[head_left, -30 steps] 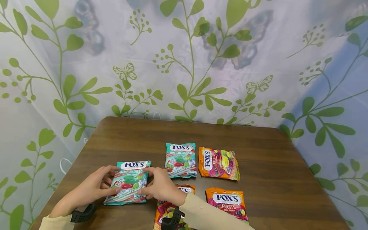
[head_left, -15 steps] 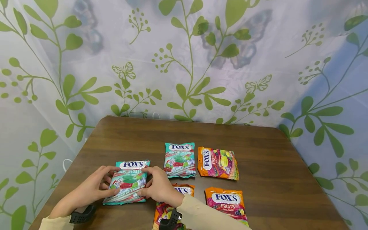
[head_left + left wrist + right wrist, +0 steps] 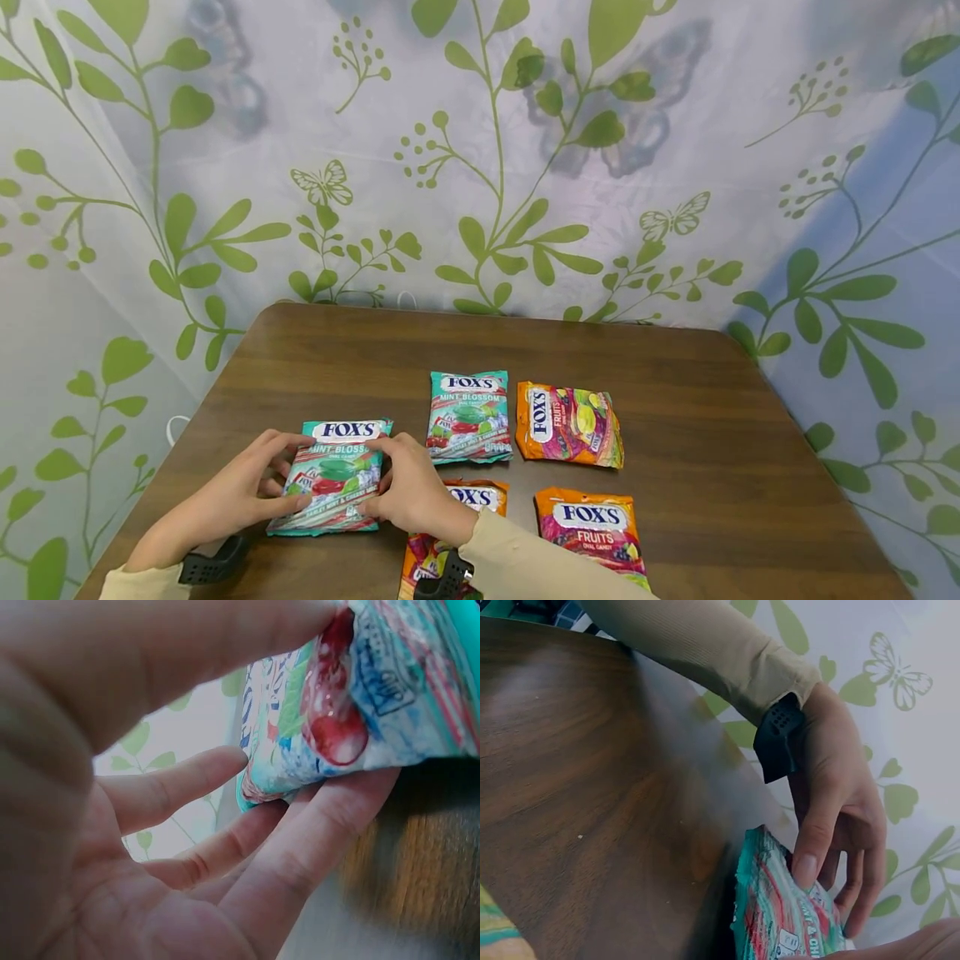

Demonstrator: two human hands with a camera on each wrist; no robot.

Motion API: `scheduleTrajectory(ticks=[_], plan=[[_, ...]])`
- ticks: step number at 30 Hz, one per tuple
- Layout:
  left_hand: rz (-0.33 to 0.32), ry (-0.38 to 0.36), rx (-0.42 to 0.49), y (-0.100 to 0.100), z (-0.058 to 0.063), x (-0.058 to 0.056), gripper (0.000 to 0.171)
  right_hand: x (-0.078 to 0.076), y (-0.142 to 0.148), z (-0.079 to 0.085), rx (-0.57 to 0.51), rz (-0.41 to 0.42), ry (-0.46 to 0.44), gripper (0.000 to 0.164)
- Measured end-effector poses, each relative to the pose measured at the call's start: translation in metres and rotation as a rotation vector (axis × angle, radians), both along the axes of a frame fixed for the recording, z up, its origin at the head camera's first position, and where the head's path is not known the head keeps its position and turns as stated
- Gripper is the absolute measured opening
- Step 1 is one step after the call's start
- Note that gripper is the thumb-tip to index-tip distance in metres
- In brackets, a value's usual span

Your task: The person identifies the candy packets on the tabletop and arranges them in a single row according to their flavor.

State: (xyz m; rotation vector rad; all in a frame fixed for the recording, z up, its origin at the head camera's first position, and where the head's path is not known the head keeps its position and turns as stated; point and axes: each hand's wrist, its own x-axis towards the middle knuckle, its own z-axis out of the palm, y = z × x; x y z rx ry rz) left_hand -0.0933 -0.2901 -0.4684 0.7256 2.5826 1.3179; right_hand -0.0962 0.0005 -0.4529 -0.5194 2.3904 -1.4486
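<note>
A teal candy bag marked Fox's Mint Blossom [image 3: 337,475] is at the table's left side, between both hands. My left hand [image 3: 236,496] grips its left edge; in the left wrist view the thumb lies on top and fingertips [image 3: 364,795] reach under the edge. At the opposite edge, my right hand [image 3: 420,492] pinches the bag with thumb and fingers. Just beyond the right hand lies a second Mint Blossom bag [image 3: 469,417]. An orange Fox's bag [image 3: 480,497] is partly hidden under the right forearm.
Two orange Fox's Fruits bags, one turned sideways [image 3: 570,425] and one nearer [image 3: 592,533], lie to the right on the brown wooden table [image 3: 697,467]. A leaf-patterned curtain [image 3: 420,208] hangs behind the table's far edge.
</note>
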Motion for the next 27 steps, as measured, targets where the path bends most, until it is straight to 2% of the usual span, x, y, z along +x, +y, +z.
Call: scheduleTrajectory(ticks=[4, 8, 15, 22, 27], plan=[[-0.015, 0.02, 0.008, -0.001, 0.001, -0.002, 0.066, -0.002, -0.001, 0.003, -0.003, 0.003, 0.005, 0.076], [0.0, 0.055, -0.003, -0.002, 0.003, -0.003, 0.066, -0.005, -0.003, 0.003, -0.017, 0.004, -0.003, 0.076], [0.074, 0.081, -0.056, -0.006, 0.014, -0.012, 0.062, -0.019, -0.011, 0.005, -0.014, 0.002, 0.032, 0.075], [0.141, 0.129, -0.107, -0.011, 0.024, -0.033, 0.055, -0.047, -0.024, 0.01, 0.017, 0.012, 0.08, 0.076], [0.191, 0.117, -0.144, -0.014, 0.026, -0.053, 0.052, -0.071, -0.036, 0.01, 0.034, 0.011, 0.114, 0.078]])
